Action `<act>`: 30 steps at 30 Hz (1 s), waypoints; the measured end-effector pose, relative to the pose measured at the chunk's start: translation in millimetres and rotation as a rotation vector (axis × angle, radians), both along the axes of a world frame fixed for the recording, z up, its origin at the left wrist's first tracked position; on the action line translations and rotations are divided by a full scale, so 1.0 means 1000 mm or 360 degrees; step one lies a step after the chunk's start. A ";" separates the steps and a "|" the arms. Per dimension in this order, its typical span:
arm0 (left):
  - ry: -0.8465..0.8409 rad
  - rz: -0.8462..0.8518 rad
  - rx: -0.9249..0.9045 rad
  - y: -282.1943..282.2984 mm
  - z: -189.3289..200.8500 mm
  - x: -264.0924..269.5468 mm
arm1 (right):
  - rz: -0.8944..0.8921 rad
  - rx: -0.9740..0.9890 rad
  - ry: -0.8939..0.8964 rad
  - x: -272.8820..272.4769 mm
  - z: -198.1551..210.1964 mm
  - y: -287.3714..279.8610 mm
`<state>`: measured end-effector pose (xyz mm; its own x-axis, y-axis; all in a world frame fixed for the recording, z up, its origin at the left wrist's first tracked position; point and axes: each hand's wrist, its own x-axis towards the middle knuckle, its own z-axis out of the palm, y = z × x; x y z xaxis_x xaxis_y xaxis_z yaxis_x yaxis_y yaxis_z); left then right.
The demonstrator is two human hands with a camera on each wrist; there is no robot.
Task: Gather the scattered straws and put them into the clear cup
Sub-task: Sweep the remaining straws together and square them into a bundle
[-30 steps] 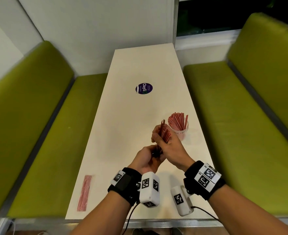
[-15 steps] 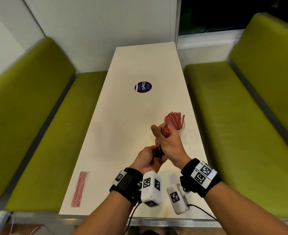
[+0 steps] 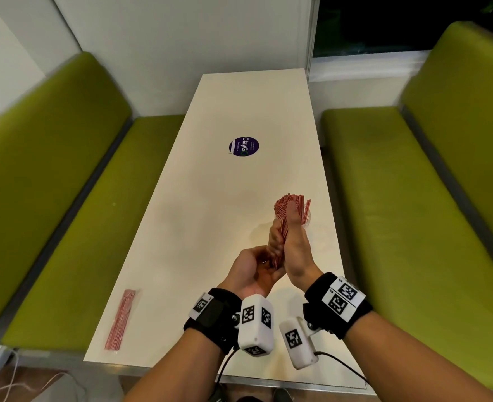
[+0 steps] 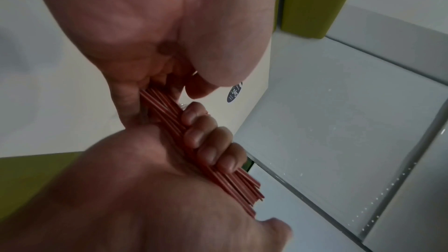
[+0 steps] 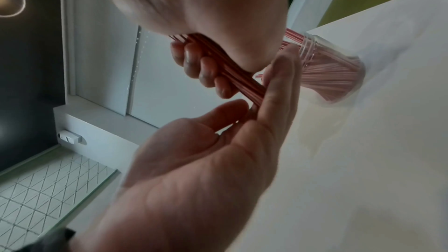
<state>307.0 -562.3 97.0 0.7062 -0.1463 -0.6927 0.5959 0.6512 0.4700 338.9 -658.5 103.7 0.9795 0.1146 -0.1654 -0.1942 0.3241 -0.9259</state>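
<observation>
A bundle of red straws [image 3: 279,250] stands nearly upright above the table, gripped in my right hand [image 3: 294,248]. Its fingers [image 4: 206,141] curl round the bundle [image 5: 242,79], and its thumb points up in front of the clear cup [image 3: 307,223]. The cup [image 5: 339,68] holds several red straws, and the head view hides most of it behind my right hand. My left hand [image 3: 251,274] sits just below, palm up and open. Its thumb and straight fingers [image 5: 278,76] touch the lower end of the bundle [image 4: 230,179].
The cream table [image 3: 204,227] carries a round purple sticker [image 3: 243,146] farther back. A flat packet of red straws [image 3: 122,320] lies at its near left corner. Green benches flank the table on the left [image 3: 65,198] and right [image 3: 413,198].
Both hands carried the bundle forward and right until its top reached the cup. My left hand, which gripped the lower end before, has opened.
</observation>
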 end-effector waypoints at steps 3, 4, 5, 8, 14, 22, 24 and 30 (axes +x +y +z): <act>-0.0021 -0.0083 0.0043 0.000 -0.005 0.005 | 0.0028 0.0115 0.0126 0.014 -0.002 -0.004; -0.0008 -0.0122 0.0098 0.004 -0.008 0.006 | 0.0013 0.0118 0.0122 0.021 -0.002 -0.008; 0.0001 -0.0164 0.0153 0.009 -0.012 0.006 | -0.0019 0.0107 0.0097 0.029 -0.001 -0.012; -0.0010 -0.0216 0.0265 0.030 -0.024 -0.005 | -0.0166 -0.0032 0.0040 0.065 0.002 -0.030; -0.0003 -0.0210 0.0468 0.060 -0.048 -0.041 | -0.0212 -0.0478 -0.0033 0.121 -0.008 -0.034; -0.0203 -0.0247 0.0750 0.035 -0.049 -0.008 | -0.0010 -0.1013 -0.0220 0.128 -0.045 -0.032; -0.0367 -0.0325 0.1079 0.022 -0.046 0.013 | 0.0021 -0.1060 -0.0251 0.127 -0.044 -0.033; -0.1321 -0.0778 0.2382 -0.014 -0.028 0.056 | 0.0008 -0.1344 -0.0508 0.118 -0.037 -0.038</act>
